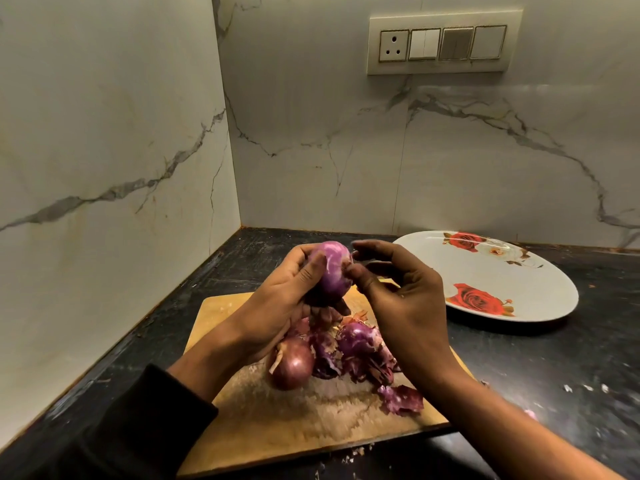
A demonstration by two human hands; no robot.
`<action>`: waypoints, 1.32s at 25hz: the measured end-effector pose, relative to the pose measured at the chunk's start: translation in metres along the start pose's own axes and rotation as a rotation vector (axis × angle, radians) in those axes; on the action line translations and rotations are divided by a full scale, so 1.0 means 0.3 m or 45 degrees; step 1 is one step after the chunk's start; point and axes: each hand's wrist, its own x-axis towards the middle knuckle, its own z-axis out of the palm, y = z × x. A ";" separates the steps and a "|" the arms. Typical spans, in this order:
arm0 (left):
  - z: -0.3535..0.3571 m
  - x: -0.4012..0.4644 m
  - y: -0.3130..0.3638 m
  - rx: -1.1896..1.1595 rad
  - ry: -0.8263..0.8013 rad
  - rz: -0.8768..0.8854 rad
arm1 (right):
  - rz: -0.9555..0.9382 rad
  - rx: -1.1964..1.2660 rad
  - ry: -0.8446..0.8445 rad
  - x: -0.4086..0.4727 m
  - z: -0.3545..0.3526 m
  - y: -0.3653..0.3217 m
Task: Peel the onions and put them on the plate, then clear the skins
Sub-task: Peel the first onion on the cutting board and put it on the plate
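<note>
Left hand: the left hand [287, 299] grips a glossy purple peeled onion [333, 268] from the left, fingers curled round it, raised above the board, likely so loosened skin drops onto the pile below.
Onion's axis: its long axis runs near-upright, tilted slightly right; the lower end carries dark ragged skin, the rounded end points up and far.
Board: a pale wooden chopping board [263, 424] on the black stone desk [554, 375] carries a brown unpeeled onion [292, 365] at left, a partly peeled purple onion [356, 339] beside it, and a heap of purple papery skins [398, 398] around them.
Right hand: the right hand [398, 289] pinches at the held onion's right flank with thumb and fingertips, apparently on a last flake of skin.
Plate: a white oval plate with red roses [540, 306] lies to the right, holding no onions; peeling seems midway.
</note>
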 end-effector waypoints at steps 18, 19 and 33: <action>0.035 -0.019 0.006 0.400 0.032 0.171 | -0.143 -0.425 0.095 0.007 0.008 0.000; 0.034 -0.020 0.005 0.418 0.034 0.178 | -0.148 -0.437 0.068 0.009 0.010 -0.002; -0.009 0.000 0.016 -0.004 0.016 0.097 | -0.181 -0.451 -0.053 0.004 0.010 0.016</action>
